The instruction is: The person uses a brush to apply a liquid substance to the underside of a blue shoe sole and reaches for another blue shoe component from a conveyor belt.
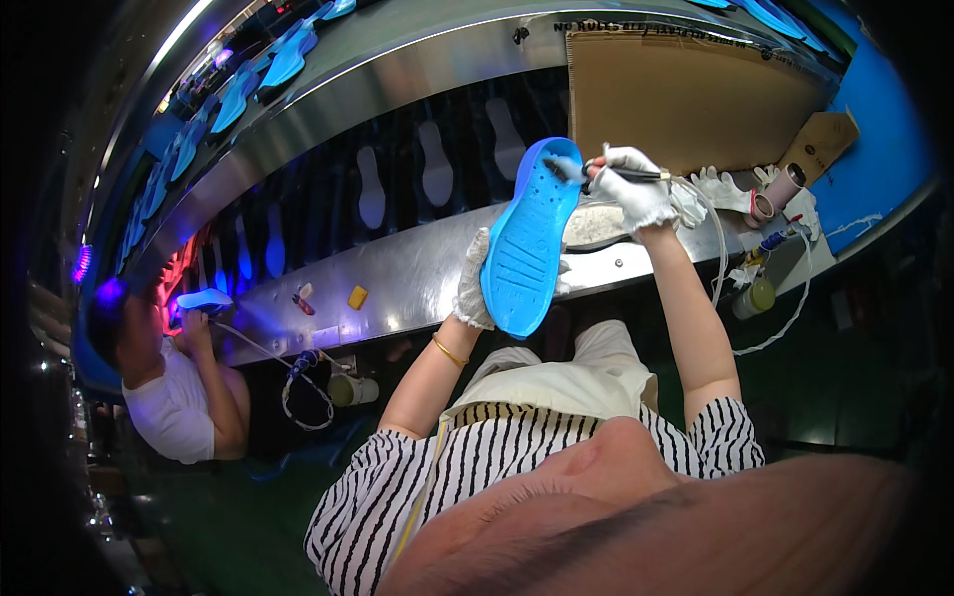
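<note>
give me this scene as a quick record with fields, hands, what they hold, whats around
left hand: left hand, in a white glove, grips the lower edge of the blue shoe sole, tread side to the camera
right hand: right hand, gloved, holds a black pen-like tool with its tip at the sole's top end
tool line: white tube hangs from the tool
bench: steel ledge; yellow block; spare white gloves
behind: cardboard sheet; blue soles on upper shelf
other person: to the left, white top, holding another sole under purple light
</note>
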A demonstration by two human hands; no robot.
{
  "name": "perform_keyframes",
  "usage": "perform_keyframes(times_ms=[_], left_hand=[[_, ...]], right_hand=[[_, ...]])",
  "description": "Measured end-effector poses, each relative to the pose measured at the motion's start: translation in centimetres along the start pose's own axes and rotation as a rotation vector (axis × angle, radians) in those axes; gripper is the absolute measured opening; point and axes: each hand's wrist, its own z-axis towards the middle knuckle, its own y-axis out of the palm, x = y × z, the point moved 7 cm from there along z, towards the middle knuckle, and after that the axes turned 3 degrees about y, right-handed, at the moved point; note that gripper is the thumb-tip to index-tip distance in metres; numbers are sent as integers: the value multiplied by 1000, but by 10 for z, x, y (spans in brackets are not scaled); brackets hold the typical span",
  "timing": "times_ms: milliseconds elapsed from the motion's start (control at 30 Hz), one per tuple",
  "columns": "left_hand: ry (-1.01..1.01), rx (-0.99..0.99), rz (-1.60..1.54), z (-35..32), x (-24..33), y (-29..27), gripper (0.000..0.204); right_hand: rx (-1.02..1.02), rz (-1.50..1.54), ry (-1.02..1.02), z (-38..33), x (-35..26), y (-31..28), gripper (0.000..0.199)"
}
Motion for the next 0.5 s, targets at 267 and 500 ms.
perform_keyframes(times_ms=[267, 500], left_hand=[[69, 179, 144, -9, 12, -35, 81], [38, 84, 242, -5, 17, -13, 76]], right_hand=[[-157, -294, -258, -82, -10, 58, 19], [-139, -357, -397, -75, -44, 46, 24]])
